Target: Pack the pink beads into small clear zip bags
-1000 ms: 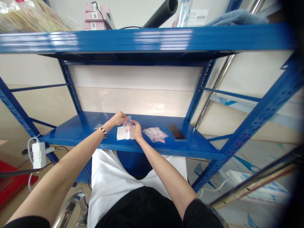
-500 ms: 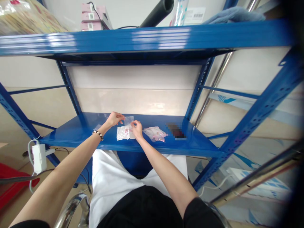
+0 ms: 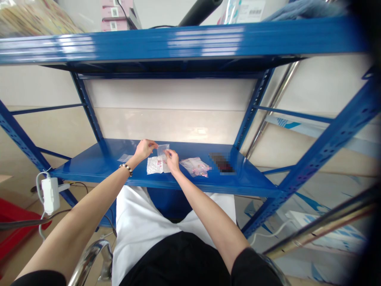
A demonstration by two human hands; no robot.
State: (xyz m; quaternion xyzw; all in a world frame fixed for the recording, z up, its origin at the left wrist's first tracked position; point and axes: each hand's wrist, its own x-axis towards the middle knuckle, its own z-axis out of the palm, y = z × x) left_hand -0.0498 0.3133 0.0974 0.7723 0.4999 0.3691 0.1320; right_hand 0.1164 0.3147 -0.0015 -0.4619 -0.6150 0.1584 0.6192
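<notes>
Between my hands, just above the blue shelf, is a small clear plastic bag. My left hand, with a beaded bracelet at the wrist, pinches the bag's left edge. Fingers of my right hand are closed on its lower right side. Below them lies a crumpled white paper with small pink bits on it. To the right rests a clear bag with pink pieces. Another flat clear bag lies by my left wrist.
A blurred-out dark flat object lies at the shelf's right. The upper shelf crosses above my hands, carrying pink boxes and a dark tube. A white power strip hangs at the left post.
My view has shifted slightly. My left hand has moved a little to the right, uncovering more of the flat bag by its wrist. Both hands keep their pinch on the small bag.
</notes>
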